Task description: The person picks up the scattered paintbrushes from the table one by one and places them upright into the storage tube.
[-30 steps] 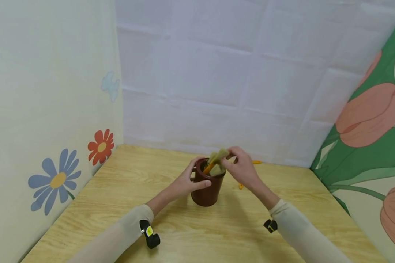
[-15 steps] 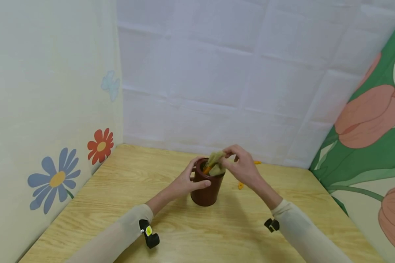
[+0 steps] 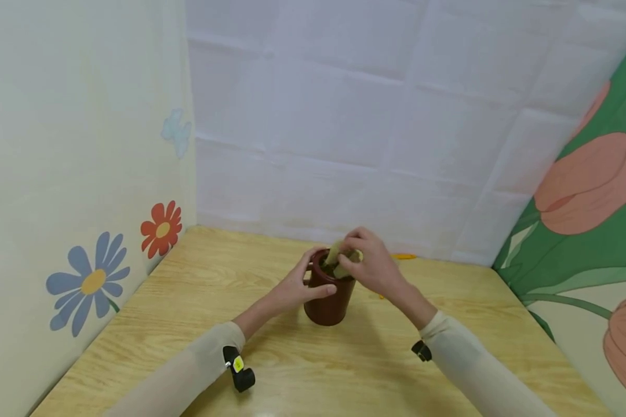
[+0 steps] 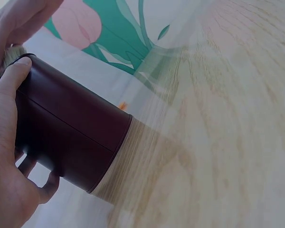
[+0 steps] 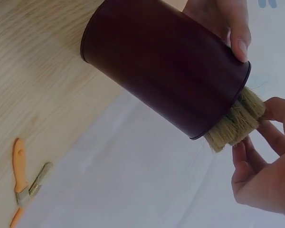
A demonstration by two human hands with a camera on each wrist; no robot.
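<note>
A dark brown cylindrical cup [image 3: 330, 304] stands upright on the wooden table. My left hand [image 3: 296, 288] grips it from the left, thumb across the near side and fingers round the far side. Paintbrushes [image 5: 235, 121] with pale bristles stick out of its mouth, bristle end up; their handles are hidden inside. Over the rim, my right hand [image 3: 369, 262] pinches the bristles of one paintbrush between thumb and fingers. In the left wrist view, the cup [image 4: 69, 121] partly hides the right hand [image 4: 19, 21].
Loose paintbrushes with orange handles [image 5: 19, 164] lie on the table beyond the right hand. A white sheet [image 3: 313, 127] hangs behind the table. Flower-printed sheets stand at the left [image 3: 83, 191] and right [image 3: 579, 243].
My right hand has moved left and down toward the cup's mouth, and the paintbrush has sunk in: its orange handle no longer shows. The left hand and cup stay in place.
</note>
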